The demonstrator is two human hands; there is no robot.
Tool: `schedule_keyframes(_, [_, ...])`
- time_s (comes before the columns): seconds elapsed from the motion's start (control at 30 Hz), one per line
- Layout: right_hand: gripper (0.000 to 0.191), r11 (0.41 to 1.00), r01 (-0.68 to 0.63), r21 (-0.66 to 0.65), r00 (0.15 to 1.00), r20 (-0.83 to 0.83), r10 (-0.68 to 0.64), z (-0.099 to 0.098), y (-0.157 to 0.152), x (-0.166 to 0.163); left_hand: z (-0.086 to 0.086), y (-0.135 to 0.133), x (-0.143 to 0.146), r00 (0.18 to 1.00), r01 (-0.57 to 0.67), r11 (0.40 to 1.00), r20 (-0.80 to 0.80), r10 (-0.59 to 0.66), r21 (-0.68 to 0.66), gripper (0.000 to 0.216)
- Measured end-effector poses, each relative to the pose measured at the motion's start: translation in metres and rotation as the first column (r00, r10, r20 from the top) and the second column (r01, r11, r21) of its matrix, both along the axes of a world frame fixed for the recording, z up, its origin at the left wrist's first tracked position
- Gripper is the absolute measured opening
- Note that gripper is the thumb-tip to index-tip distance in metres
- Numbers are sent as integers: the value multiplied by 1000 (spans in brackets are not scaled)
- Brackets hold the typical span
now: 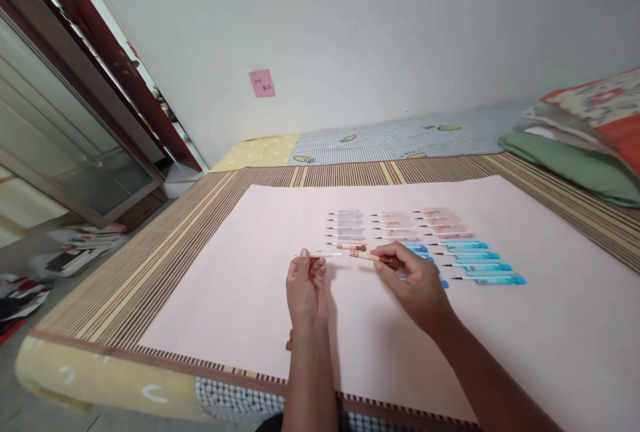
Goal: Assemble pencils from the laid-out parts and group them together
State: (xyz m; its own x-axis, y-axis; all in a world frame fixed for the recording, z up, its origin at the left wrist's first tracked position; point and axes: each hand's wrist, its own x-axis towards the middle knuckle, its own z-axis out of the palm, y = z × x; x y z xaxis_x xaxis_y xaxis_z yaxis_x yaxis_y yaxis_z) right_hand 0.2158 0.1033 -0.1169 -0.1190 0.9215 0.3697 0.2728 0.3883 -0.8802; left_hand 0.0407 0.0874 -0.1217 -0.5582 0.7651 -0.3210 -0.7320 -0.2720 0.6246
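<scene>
Looks like you're fitting two pen parts together, so I'd hold them level and tip to tip, low over the pink sheet (225,299). Your left hand (306,285) stands wrist-up, thumb and fingertips pinched shut on the thin refill (323,255). Your right hand (415,285) lies palm-down, fingers closed around the brown barrel (367,255), just in front of the rows of pens (470,255).

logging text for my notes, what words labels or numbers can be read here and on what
Pink sticky note on the wall: handwriting, too blurred to read.
Pens in rows: prints too small.
Pale pen in the left hand, brown pen in the right hand: nothing legible.
Books at far left: too blurred.
</scene>
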Motion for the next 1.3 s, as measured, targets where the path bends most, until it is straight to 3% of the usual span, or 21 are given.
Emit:
schedule_keyframes(0.23, [10, 989, 0, 147, 997, 80, -12, 5, -2, -3, -4, 0, 0, 994, 10, 1000, -110, -7, 21, 37])
schedule_keyframes(0.53, [11, 961, -23, 275, 992, 124, -12, 4, -2, -1, -6, 0, 0, 992, 10, 1000, -130, -8, 13, 45])
schedule_keyframes(1.3, [13, 925, -67, 375, 989, 151, 10, 2, -1, 0, -3, 0, 2, 992, -26, 999, -121, 29, 23, 51])
